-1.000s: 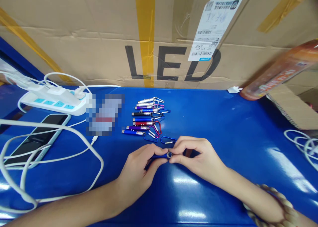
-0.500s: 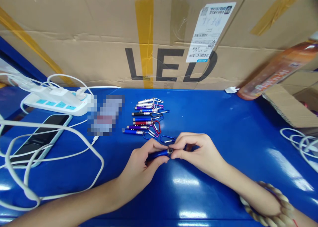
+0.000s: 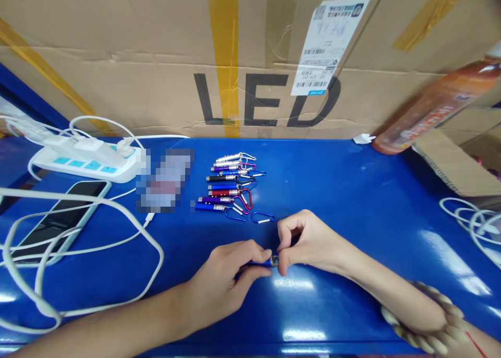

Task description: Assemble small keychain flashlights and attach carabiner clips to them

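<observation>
A blue keychain flashlight [image 3: 263,263] lies between the thumb and fingers of my left hand [image 3: 229,274], most of its barrel hidden. My right hand [image 3: 307,243] pinches at its metal end, where a small grey loop shows; whether the fingertips hold a ring there is hard to see. Just beyond my fingers rests a loose blue carabiner clip [image 3: 263,217] on the blue table [image 3: 332,180]. Farther off and to the left, several similar flashlights with clips form a column, among them a blue one [image 3: 210,206], a red one [image 3: 224,193] and a black one [image 3: 219,179].
A large cardboard box [image 3: 156,86] stands along the back. To the left are a white power strip [image 3: 129,165], a phone [image 3: 58,222], a blurred-out device [image 3: 166,180] and looping white cables [image 3: 156,243]. An orange drink bottle [image 3: 430,112] leans at the right.
Both hands have come slightly nearer to me with the blue flashlight. My right hand has shifted a little to the right, and its fingers are more curled at the flashlight's end.
</observation>
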Motion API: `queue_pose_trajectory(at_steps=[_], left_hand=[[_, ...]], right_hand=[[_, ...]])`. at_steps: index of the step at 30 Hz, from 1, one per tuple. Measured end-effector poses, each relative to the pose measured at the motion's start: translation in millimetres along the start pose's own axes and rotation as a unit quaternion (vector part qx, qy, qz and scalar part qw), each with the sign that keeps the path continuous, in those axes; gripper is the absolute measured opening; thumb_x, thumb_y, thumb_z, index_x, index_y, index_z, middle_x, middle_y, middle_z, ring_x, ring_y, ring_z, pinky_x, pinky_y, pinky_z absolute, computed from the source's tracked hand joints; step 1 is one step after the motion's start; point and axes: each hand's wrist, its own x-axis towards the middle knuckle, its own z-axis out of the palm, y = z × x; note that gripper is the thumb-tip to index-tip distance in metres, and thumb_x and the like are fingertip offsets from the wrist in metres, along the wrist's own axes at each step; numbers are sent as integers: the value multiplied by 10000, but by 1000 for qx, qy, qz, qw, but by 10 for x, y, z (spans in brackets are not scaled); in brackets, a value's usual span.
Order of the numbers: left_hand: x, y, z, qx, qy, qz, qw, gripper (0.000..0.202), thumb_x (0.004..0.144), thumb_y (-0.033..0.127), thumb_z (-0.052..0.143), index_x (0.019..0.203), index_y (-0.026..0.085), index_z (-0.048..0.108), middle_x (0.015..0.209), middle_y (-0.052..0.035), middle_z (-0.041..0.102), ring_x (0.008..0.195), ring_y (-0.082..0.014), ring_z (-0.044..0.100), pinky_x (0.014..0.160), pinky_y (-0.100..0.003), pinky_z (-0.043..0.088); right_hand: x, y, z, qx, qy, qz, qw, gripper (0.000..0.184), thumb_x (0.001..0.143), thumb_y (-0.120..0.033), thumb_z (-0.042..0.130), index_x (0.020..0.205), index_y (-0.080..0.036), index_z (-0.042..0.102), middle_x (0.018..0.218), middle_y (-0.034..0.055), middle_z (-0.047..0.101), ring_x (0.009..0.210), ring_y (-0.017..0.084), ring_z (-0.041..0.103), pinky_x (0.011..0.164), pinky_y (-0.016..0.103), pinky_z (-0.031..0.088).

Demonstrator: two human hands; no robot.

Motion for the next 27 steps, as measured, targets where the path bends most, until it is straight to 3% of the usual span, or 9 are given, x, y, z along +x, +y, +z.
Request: queue_pose_trajectory(at_steps=[5,8,12,15,18,21,24,27], left_hand=[[22,12,-24,21,-21,-2,1000,255,862,97,464,990,237,635,868,-6,715,785,-137,661,760,-222,510],[53,28,-44,20,-14,-2,1000,290,855,76,463,1024,239,633,881,9,725,791,-126,668,762,-198,506],[89,36,-57,23,17,-18,999,246,831,70,503,970,211,649,893,14,730,806,-116,674,756,-157,493],[106,39,-58,8,21,-42,999,215,836,91,509,949,203,653,875,14,724,792,-108,666,727,-141,484],[117,45,-63,-15,18,-72,997,187,846,123,496,929,194,649,804,14,702,727,-107,647,670,-151,476],[125,48,-74,-38,4,-97,995,178,857,159,474,892,183,647,710,15,656,644,-114,600,600,-179,451],[131,41,-81,-52,-18,-114,992,184,860,187,459,865,172,643,672,9,620,627,-126,565,560,-196,421],[132,31,-80,-71,-41,-126,989,175,864,186,453,867,168,627,674,9,618,626,-125,559,563,-199,413]], right_hand=[[4,9,35,-15,20,2,1000,382,371,-268,844,401,-139,486,379,-93,460,386,17,353,383,155,263],[17,8,42,-18,31,6,999,406,377,-284,844,402,-136,466,379,-98,429,387,10,305,375,155,219],[24,-7,45,-15,58,-9,998,399,379,-309,857,458,-130,510,419,-80,483,403,20,359,387,153,269],[11,-26,17,-62,78,-89,991,330,446,-293,855,591,-125,610,482,-52,543,449,43,440,417,156,333],[-9,-43,-43,-135,84,-227,961,269,543,-254,828,744,-145,686,605,-28,580,515,60,499,450,163,391],[-25,-36,-108,-222,49,-347,910,161,673,-204,755,827,-174,722,781,14,603,616,74,555,508,178,439],[-31,3,-157,-279,12,-408,869,77,788,-176,653,820,-185,722,876,24,607,606,52,569,534,183,444],[-34,33,-187,-350,4,-438,828,121,831,-175,606,763,-191,705,890,12,608,590,30,556,504,168,397]])
